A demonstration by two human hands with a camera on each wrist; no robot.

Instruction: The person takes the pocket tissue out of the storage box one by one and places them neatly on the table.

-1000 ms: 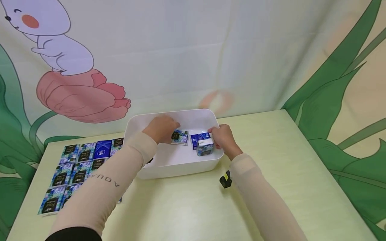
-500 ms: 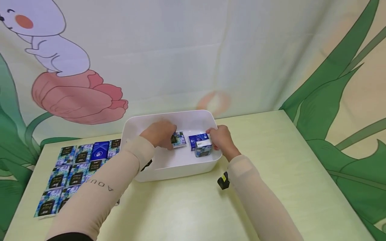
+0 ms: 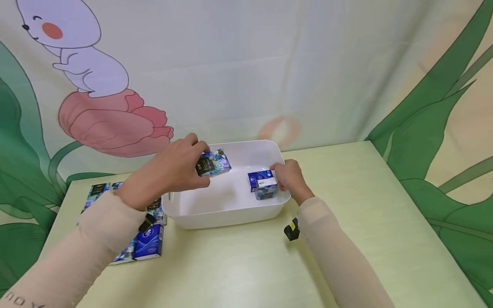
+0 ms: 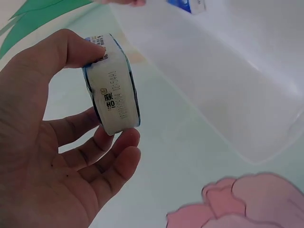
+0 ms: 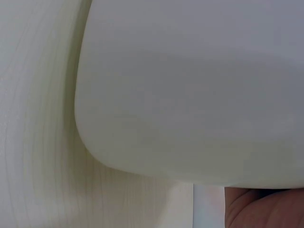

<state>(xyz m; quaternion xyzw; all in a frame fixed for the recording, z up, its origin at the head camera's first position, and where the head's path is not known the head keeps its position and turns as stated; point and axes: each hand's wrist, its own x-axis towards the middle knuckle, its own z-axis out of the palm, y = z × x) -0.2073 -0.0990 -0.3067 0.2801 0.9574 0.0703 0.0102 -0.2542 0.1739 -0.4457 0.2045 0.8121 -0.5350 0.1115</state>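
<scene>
My left hand [image 3: 175,167] pinches a patterned tissue pack [image 3: 214,163] between thumb and fingers, above the left part of a white plastic bin [image 3: 215,220]. In the left wrist view the pack's pale printed end [image 4: 114,90] faces the camera. My right hand [image 3: 290,176] grips the bin's right rim, with its fingertips over the inside. Two packs lie in the bin near that hand: a blue tissue pack [image 3: 259,176] and, in front of it, a patterned pack [image 3: 266,191] standing on edge. The bin's outer wall [image 5: 190,104] fills most of the right wrist view.
Several tissue packs lie in rows on the table left of the bin, among them a blue pack [image 3: 149,242]; my left arm covers many. A cartoon-printed curtain [image 3: 215,77] hangs behind the table [image 3: 246,265]. A small black wrist device [image 3: 292,230] sits by the right sleeve.
The left hand has lifted the patterned tissue pack off the bin floor and brought it up and to the left. The right hand has stayed on the bin's rim.
</scene>
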